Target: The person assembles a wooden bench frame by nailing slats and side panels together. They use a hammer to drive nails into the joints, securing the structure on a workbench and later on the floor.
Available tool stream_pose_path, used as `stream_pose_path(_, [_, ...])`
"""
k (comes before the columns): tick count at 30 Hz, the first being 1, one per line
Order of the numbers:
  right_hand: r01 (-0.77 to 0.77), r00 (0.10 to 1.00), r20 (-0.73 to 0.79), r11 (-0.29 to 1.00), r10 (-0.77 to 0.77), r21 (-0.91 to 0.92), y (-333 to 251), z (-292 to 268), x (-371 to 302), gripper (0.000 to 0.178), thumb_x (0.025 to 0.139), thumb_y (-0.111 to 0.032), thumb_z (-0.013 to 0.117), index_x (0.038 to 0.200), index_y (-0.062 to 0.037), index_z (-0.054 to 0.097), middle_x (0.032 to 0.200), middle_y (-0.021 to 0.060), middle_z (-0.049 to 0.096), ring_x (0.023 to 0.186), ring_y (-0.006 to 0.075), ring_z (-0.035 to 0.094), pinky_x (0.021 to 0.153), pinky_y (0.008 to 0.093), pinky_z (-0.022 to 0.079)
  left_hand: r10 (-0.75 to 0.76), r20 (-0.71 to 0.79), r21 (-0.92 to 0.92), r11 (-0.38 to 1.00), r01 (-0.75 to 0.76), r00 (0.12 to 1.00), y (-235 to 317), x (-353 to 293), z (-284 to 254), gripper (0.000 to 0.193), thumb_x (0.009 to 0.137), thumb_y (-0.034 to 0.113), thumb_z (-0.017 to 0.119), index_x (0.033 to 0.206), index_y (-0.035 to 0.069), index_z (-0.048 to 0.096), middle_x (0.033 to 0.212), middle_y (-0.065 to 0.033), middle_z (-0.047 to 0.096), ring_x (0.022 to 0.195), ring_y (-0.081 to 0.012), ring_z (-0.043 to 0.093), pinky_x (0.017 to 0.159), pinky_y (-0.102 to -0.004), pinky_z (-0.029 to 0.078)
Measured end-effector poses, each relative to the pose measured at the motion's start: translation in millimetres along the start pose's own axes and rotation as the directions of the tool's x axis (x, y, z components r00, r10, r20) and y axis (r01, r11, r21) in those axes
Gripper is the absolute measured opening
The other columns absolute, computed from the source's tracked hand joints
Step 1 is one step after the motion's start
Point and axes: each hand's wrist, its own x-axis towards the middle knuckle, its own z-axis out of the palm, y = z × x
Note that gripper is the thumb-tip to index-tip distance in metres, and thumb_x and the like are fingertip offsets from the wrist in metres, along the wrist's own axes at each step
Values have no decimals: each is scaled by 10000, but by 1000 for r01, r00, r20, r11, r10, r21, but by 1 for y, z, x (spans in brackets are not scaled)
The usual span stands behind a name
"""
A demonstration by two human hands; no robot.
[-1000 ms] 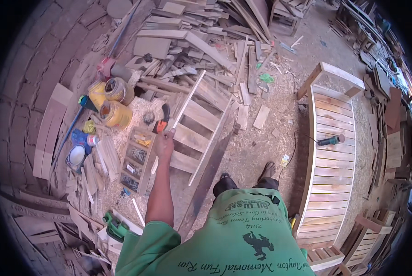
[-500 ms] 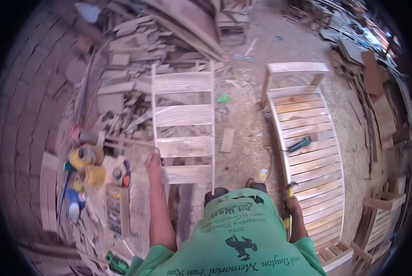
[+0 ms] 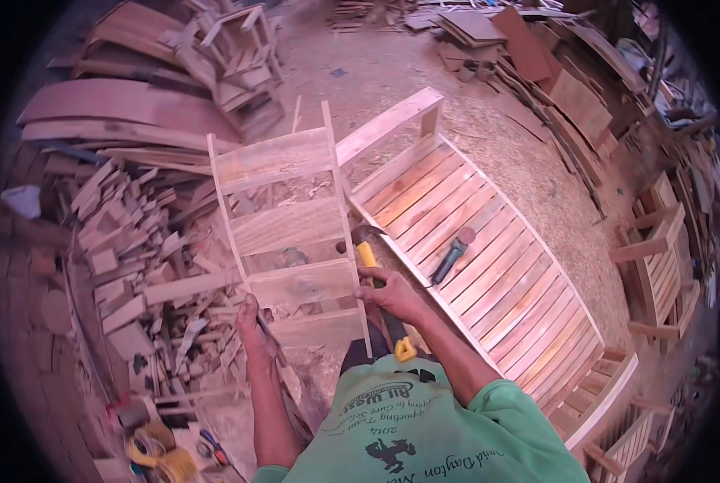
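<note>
A ladder-like wooden frame [image 3: 292, 278], with several broad cross slats between two thin rails, stands tilted in front of me. My left hand [image 3: 253, 322] is closed around its left rail near the lower end. At the right rail is my right hand [image 3: 396, 298], thumb and forefinger against the wood. A yellow-handled hammer [image 3: 366, 254] passes through that same hand; its yellow butt shows below the palm, and the grip's middle is hidden. Just right of it lies a long slatted wooden bench [image 3: 497, 278], with a sander-like power tool [image 3: 452, 259] resting on its slats.
Offcuts [image 3: 127, 233] are heaped at the left. Curved boards [image 3: 127, 105] and a small wooden stool [image 3: 239, 48] stand at the far left. Yellow containers [image 3: 163, 455] sit at the lower left. Planks [image 3: 569, 97] and slatted pieces [image 3: 658, 249] line the right side.
My right hand has come from beside the bench to the frame's right rail, bringing the hammer. The view has turned to the right; the frame appears tilted and nearer the bench.
</note>
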Motion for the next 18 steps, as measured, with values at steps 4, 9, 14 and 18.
stream_pose_path(4, [-113, 994, 9, 988, 113, 104, -12, -13, 46, 475, 934, -231, 883, 1335, 5, 787, 1155, 55, 804, 1047, 127, 702, 993, 309, 558, -60, 92, -78, 995, 67, 994, -21, 81, 60, 241, 1087, 377, 733, 1076, 138, 705, 891, 42, 665, 782, -86, 595, 703, -287, 467])
stream_pose_path(9, [-102, 981, -156, 991, 115, 86, -34, -38, 93, 407, 951, -216, 858, 1299, -13, 803, 1175, 63, 795, 1046, 139, 700, 963, 321, 558, -284, 354, -90, 938, 334, 891, -67, 172, 101, 393, 1082, 370, 725, 1335, 69, 705, 1126, -37, 727, 984, -177, 660, 913, -355, 536])
stream_pose_path(14, [-76, 902, -410, 882, -138, -464, -77, -61, 131, 285, 936, -190, 834, 1192, -65, 818, 1016, 166, 710, 952, 333, 715, 891, 444, 563, 171, 274, 750, 578, -321, 946, -38, 198, 178, 711, 986, 284, 786, 1599, 34, 530, 1507, -203, 603, 1376, -369, 572, 1210, -503, 423])
stream_pose_path(18, [-76, 898, -364, 726, -249, -683, -91, -112, 141, 289, 906, -175, 812, 1173, -71, 774, 1034, 229, 670, 996, 461, 693, 885, 535, 576, 304, 800, 549, -25, -835, 517, 43, 201, 277, 834, 924, 316, 822, 1650, 85, 482, 1545, -224, 574, 1448, -425, 520, 1282, -544, 333])
